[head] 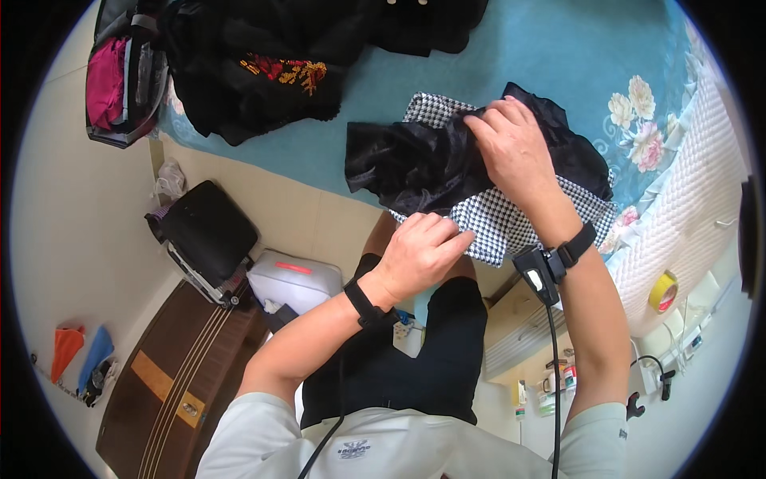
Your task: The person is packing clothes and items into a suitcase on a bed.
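A garment in black-and-white houndstooth point(479, 224) lies near the bed's edge, with thin, shiny black cloth point(413, 161) bunched over its middle. My left hand point(422, 254) holds the houndstooth at its near edge, the fingers curled over the fabric. Farther up, my right hand point(517, 146) touches the black cloth with bent fingers. Whether these fingers pinch the cloth or only press on it is hidden. More black cloth spreads to the right of that hand, above a strip of houndstooth.
A blue flowered bedspread point(419, 78) lies beneath. Black clothing with sequins point(263, 96) and an open case point(122, 132) are at far left. A black suitcase point(209, 230) and a grey storage bag point(293, 278) stand left. Yellow tape point(662, 293) is at right; a cable hangs from my right wrist device point(538, 272).
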Motion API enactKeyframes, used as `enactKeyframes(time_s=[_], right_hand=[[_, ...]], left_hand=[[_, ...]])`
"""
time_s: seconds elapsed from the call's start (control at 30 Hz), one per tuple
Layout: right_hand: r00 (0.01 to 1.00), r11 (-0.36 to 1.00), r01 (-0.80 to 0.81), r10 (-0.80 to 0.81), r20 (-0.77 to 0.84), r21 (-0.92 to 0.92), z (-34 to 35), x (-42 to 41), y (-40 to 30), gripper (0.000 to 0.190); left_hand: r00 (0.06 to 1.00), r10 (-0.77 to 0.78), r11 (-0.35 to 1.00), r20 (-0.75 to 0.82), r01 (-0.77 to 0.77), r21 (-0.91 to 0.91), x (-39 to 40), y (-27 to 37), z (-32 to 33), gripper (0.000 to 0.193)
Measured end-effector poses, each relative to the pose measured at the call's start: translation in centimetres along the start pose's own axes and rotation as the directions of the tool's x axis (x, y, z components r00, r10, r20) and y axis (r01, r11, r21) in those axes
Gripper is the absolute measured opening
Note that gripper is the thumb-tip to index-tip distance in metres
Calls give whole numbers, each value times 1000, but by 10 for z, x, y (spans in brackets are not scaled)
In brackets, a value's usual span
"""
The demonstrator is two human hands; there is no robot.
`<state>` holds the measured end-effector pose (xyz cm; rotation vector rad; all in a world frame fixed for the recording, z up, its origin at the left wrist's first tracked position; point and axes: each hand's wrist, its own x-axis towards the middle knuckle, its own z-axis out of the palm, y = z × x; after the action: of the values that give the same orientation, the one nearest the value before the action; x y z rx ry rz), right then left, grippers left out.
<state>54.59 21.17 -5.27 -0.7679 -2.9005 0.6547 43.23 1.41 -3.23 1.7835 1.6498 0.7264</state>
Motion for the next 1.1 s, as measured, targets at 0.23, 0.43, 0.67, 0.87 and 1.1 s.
enactKeyframes(time_s=[0.23,0.43,0.67,0.87,1.1], right_hand=[[985,995,82,-91,-146,-63,-43,-39,-34,13],[989,977,144,-149,21,156,-57,-73,-59,17],[987,953,32,-77,139,302,-64,-75,-67,20],[973,906,-200,139,184,374,-54,-28,-37,15],[928,959,-175,85,362,224,22,14,-42,15]], left_hand=[[982,-34,999,-188,27,-40,3,-1,-8,28],[972,-15,994,-237,-12,-113,15,-4,-2,25],[987,43,997,-157,-53,-61,4,-4,-5,49],[979,184,983,-85,-184,5,-4,8,-21,32],[971,205,979,-123,-205,8,-2,10,-19,32]])
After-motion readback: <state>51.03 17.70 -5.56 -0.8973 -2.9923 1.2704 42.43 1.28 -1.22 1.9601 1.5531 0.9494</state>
